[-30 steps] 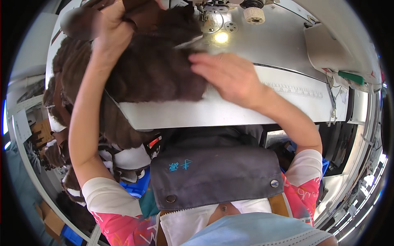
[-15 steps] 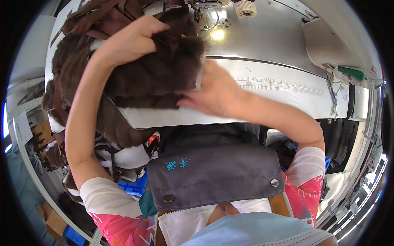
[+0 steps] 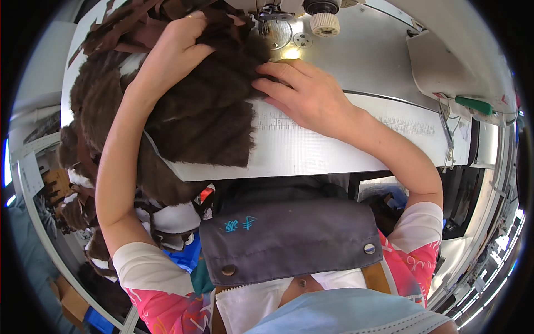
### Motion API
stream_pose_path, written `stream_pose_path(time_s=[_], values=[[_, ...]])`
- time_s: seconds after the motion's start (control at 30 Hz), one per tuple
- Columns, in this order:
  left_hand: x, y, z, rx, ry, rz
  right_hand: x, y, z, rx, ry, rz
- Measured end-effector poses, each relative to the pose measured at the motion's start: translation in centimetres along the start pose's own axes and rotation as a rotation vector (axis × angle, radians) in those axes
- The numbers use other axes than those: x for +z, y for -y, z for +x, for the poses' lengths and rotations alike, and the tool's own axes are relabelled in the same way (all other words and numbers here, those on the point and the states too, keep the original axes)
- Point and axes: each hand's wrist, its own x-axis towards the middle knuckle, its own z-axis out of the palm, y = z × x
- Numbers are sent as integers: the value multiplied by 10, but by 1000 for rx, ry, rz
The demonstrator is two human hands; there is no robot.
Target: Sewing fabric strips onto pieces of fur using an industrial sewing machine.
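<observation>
The white counter (image 3: 311,150) carries a dark brown fur piece (image 3: 206,128) toward 11 o'clock, its long axis running roughly 12 to 6, straight-cut end facing 6. The left hand (image 3: 176,51) curls over its upper part; the right hand (image 3: 305,93), fingers bent, touches its 2 o'clock edge. Whether either grips, I cannot tell.

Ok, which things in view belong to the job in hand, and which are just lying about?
In the job:
dark brown fur piece, left hand and right hand on it
sewing machine, likely, beside the fur

Lying about, it seems:
cardboard box, lower left
brown-and-white fur pieces, untouched
</observation>
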Motion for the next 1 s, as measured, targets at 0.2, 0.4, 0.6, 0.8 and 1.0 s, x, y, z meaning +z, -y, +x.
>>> stream_pose_path(time_s=[0.2,0.4,0.6,0.8,1.0], values=[[-5,-86,-10,160,90,137,-1,-5,-1,66,12,33],[16,-61,-6,-419,223,-846,-6,-9,2,419,-135,620],[13,-58,-3,-418,253,-910,-20,-7,18,323,-218,467],[8,-67,-1,-484,223,-836,-9,-14,27,56,-274,71],[8,-63,-5,-611,59,-1112,-15,-2,21,779,-146,911]])
